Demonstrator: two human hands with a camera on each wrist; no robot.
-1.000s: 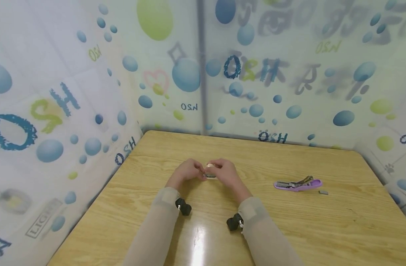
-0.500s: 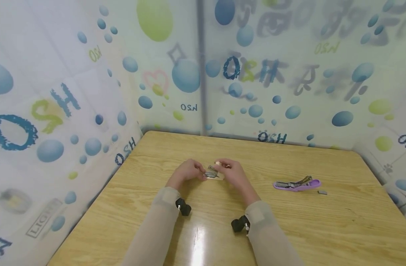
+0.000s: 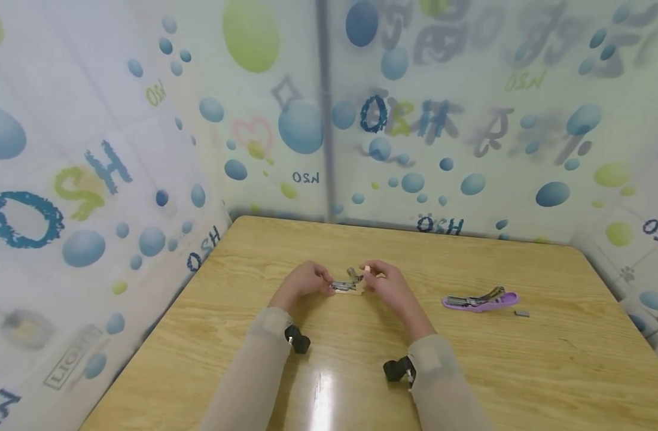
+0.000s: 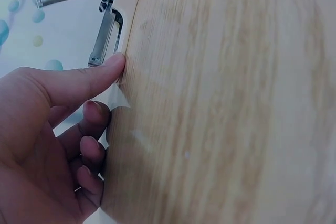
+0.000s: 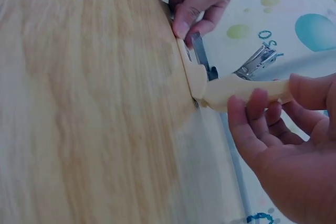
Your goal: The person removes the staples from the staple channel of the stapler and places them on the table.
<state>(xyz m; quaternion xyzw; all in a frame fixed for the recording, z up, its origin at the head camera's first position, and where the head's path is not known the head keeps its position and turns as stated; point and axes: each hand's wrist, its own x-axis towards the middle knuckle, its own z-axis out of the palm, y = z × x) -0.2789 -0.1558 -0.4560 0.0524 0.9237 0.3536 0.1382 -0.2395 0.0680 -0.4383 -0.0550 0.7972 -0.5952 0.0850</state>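
Note:
A pale cream stapler (image 5: pixel 239 88) stands opened up on the wooden table between the two hands. My left hand (image 3: pixel 306 279) pinches the end of its base, thumb on the rim, as the left wrist view shows. The stapler's metal staple channel (image 4: pixel 104 35) lies along that base. With thumb and fingers, my right hand (image 3: pixel 390 290) holds the raised cream top cover, which is swung far back from the base. Between cover and channel, a metal inner arm (image 5: pixel 257 61) sticks up at a slant.
To the right on the table (image 3: pixel 512 371) lies an opened purple stapler (image 3: pixel 487 305), its metal parts raised. Beside it is a small grey piece (image 3: pixel 521 313), perhaps a strip of staples. A patterned curtain (image 3: pixel 415 120) rises behind the table's far edge.
My right hand has moved right, drawing the stapler's top cover up and back so the metal channel and inner arm now show. My left hand stays at the base.

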